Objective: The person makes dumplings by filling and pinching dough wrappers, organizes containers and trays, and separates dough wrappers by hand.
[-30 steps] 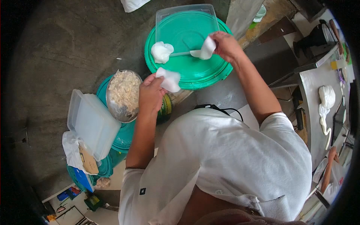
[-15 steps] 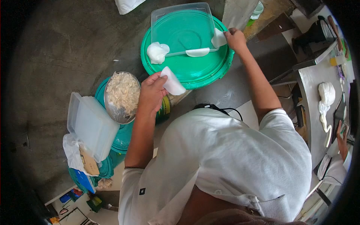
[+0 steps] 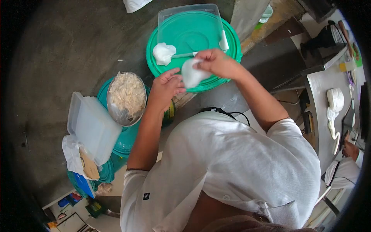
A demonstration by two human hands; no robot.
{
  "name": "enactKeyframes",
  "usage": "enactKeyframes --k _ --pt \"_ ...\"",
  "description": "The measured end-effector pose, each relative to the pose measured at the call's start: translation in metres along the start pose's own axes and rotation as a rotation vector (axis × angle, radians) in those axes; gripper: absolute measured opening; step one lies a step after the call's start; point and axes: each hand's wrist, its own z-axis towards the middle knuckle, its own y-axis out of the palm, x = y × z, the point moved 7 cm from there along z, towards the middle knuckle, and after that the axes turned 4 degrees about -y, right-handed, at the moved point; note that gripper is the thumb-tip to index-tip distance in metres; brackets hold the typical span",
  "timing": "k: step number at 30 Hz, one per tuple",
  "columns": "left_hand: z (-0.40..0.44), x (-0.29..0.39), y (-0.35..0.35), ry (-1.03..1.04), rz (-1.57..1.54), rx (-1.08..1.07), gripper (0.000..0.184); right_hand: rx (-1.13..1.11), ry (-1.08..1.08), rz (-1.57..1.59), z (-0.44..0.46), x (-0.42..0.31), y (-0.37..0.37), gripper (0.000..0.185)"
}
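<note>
Our right hand (image 3: 219,63) is pinching a thin white sheet (image 3: 192,74), blurred, above a green lid (image 3: 234,42). Our left hand (image 3: 166,89) is keeping its fingers loosely spread just beside the sheet; we cannot tell whether they are touching. Leftward, a metal bowl (image 3: 122,116) is holding pale shreds (image 3: 128,92). Farther out, a clear container (image 3: 189,8) is resting on the lid, a white lump (image 3: 164,53) sitting at its near left corner.
</note>
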Motion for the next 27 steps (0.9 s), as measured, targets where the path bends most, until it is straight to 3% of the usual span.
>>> enactKeyframes --k 2,6,7,9,10,12,14,16,18,24,27 --pt "-0.005 -0.001 -0.018 0.006 0.121 0.179 0.032 0.273 0.029 -0.386 0.016 0.003 -0.038 0.019" --pt "-0.014 -0.007 -0.023 -0.029 0.139 0.133 0.032 0.562 -0.283 -1.011 0.053 -0.012 -0.088 0.022" --pt "-0.014 -0.011 -0.023 -0.045 0.143 0.112 0.032 0.552 -0.286 -1.007 0.063 0.003 -0.097 0.022" --pt "-0.017 -0.016 -0.026 -0.063 0.144 0.095 0.031 0.349 -0.095 -1.239 0.081 0.037 -0.099 0.029" --pt "-0.019 -0.017 -0.028 -0.058 0.144 0.095 0.030 0.342 -0.100 -1.237 0.085 0.040 -0.095 0.029" --pt "-0.022 -0.018 -0.034 -0.055 0.138 0.106 0.030 0.411 0.104 -1.186 0.093 0.052 -0.094 0.033" --pt "-0.021 -0.019 -0.042 -0.086 0.114 0.153 0.030 0.375 0.059 -1.138 0.106 0.073 -0.070 0.038" --pt "-0.019 -0.021 -0.045 -0.087 0.095 0.146 0.029 0.104 -0.080 -0.935 0.117 0.079 -0.022 0.038" --pt "-0.018 -0.021 -0.045 -0.087 0.077 0.135 0.029 0.008 -0.184 -0.951 0.121 0.072 0.016 0.037" --pt "-0.013 -0.022 -0.048 -0.127 -0.013 0.101 0.028 0.115 -0.219 -1.169 0.120 0.056 0.066 0.028" --pt "-0.012 -0.020 -0.055 -0.137 -0.055 0.117 0.028 0.186 -0.320 -1.126 0.123 0.061 0.064 0.022"
